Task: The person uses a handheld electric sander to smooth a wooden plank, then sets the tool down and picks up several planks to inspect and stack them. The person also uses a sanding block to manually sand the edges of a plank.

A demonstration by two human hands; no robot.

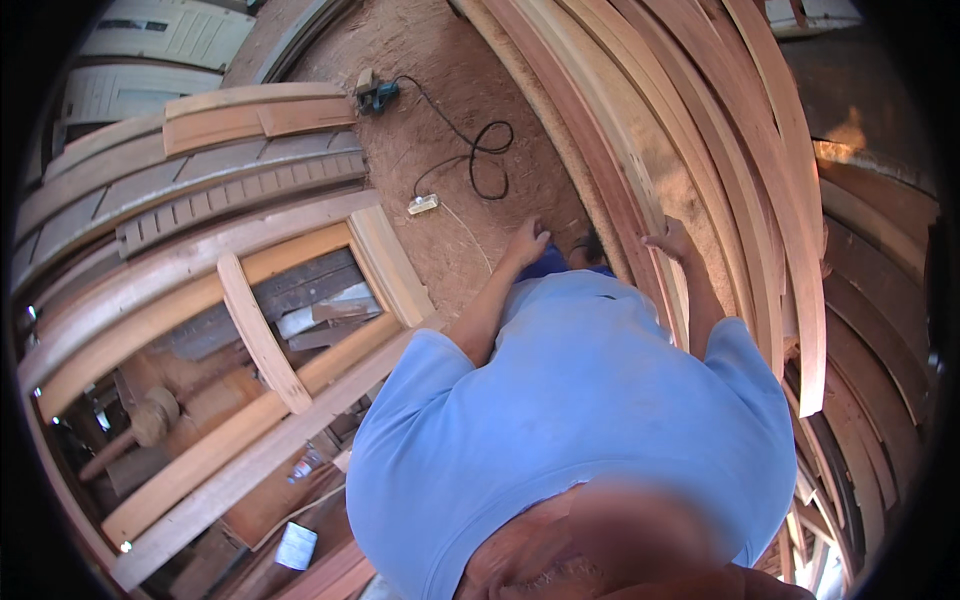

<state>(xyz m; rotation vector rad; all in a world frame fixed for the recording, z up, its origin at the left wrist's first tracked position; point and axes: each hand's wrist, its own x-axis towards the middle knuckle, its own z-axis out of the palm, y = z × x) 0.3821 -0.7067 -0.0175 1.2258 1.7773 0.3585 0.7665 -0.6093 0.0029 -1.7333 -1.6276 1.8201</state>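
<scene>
On the right, my right hand (674,242) is closed over the edge of a long pale wooden board (628,145), its thumb pointing left across the wood. A reddish board (590,135) lies alongside on the left. My left hand (527,243) hangs low in front of my blue shirt, beside my dark blue trousers (546,262). Its fingers are curled in, and whatever they may hold is hidden.
Long planks (735,150) are stacked at the right. Left of me lies a wooden frame (240,300) with a mallet (153,417) showing through it. A green power tool (377,97), its black cord (465,150) and a white socket block (423,204) lie on the dirt floor.
</scene>
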